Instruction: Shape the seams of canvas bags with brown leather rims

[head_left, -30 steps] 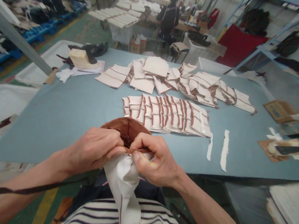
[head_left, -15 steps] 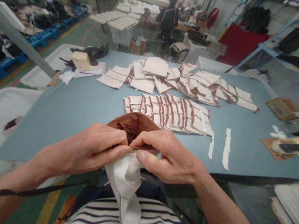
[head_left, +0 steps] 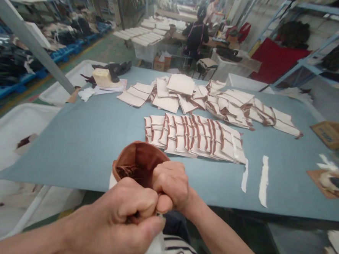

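Close to my body I hold a sewn fabric pouch [head_left: 149,156], brown inside and white outside, its mouth open upward with brown stringy stuff in it. My left hand [head_left: 124,212] is closed on the near rim, thumb on the near side. My right hand [head_left: 171,184] is clenched on the same rim just beside it, the knuckles touching or nearly so. White cloth [head_left: 153,248] hangs below my hands; most of it is hidden. Past the pouch lies an overlapping row of white pieces with brown edges [head_left: 192,136] on the blue table [head_left: 85,145].
A loose heap of white and brown pieces [head_left: 174,87] lies farther back. White strips [head_left: 264,180] are to the right, near a cardboard box [head_left: 332,133]. A yellowish block [head_left: 101,78] sits back left. White bins [head_left: 14,133] flank the left edge. A person [head_left: 196,34] sits beyond the table.
My hands have turned and tightened around the rim, the left now nearer the camera. The pouch's mouth has swung left and shows more of its inside. The camera view has shifted.
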A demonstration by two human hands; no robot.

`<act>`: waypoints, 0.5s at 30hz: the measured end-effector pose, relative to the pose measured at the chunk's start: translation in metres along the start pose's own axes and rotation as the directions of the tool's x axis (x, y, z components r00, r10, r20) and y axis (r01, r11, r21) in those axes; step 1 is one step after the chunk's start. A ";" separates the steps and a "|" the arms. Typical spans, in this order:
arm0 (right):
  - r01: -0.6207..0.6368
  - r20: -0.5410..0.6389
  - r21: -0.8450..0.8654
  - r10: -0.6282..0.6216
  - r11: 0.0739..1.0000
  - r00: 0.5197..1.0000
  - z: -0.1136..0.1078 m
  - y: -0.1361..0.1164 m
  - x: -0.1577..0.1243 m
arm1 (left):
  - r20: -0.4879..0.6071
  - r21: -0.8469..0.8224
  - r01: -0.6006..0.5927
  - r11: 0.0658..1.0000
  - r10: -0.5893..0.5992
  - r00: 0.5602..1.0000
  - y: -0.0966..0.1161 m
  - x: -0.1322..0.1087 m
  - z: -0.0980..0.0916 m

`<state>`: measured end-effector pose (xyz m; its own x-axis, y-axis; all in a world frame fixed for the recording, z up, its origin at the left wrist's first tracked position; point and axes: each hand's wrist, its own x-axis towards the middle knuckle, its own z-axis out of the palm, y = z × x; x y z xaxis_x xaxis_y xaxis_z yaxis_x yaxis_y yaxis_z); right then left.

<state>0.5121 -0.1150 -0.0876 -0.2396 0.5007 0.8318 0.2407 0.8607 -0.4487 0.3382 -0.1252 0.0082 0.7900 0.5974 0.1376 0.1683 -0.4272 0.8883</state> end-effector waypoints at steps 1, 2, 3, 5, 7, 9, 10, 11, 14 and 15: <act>-0.018 -0.025 0.060 0.019 0.998 0.999 0.008 0.003 -0.003 | -0.023 -0.056 0.023 0.998 -0.024 0.999 0.000 -0.001 0.005; -0.034 -0.045 0.110 0.039 0.993 0.998 0.014 0.005 -0.006 | -0.047 -0.096 0.031 0.995 -0.036 0.998 -0.001 -0.003 0.009; -0.048 -0.063 0.151 0.058 0.987 0.996 0.019 0.006 -0.007 | -0.071 -0.123 0.018 0.992 -0.027 0.997 -0.003 -0.004 0.013; -0.060 -0.104 0.210 0.083 0.976 0.991 0.024 0.005 -0.007 | -0.120 -0.131 -0.042 0.990 0.026 0.992 -0.011 -0.005 0.017; -0.086 -0.129 0.193 0.112 0.977 0.985 0.023 0.003 -0.004 | -0.155 -0.111 -0.099 0.989 0.081 0.985 -0.021 -0.004 0.017; -0.139 -0.138 0.103 0.153 0.985 0.979 0.019 0.005 -0.001 | -0.172 -0.061 -0.062 0.996 0.051 0.984 -0.037 -0.005 0.011; -0.182 -0.154 0.049 0.188 0.982 0.970 0.016 0.007 0.000 | -0.189 -0.008 0.008 1.000 -0.009 0.982 -0.046 -0.007 0.004; -0.241 -0.188 0.008 0.238 0.970 0.953 0.014 0.012 0.000 | -0.226 0.059 0.109 0.992 -0.093 0.970 -0.055 -0.012 -0.005; -0.521 -0.270 0.035 0.510 0.853 0.817 0.012 0.029 -0.008 | -0.490 0.252 0.486 0.836 -0.323 0.810 -0.081 -0.037 -0.052; -0.613 -0.262 0.067 0.607 0.787 0.750 0.012 0.036 -0.015 | -0.575 0.254 0.552 0.794 -0.335 0.746 -0.088 -0.048 -0.072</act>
<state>0.5127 -0.0908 -0.1200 0.2123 0.8738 0.4374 0.2732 0.3767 -0.8851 0.2426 -0.0676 -0.0449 0.1939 0.9793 0.0574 0.7195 -0.1818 0.6702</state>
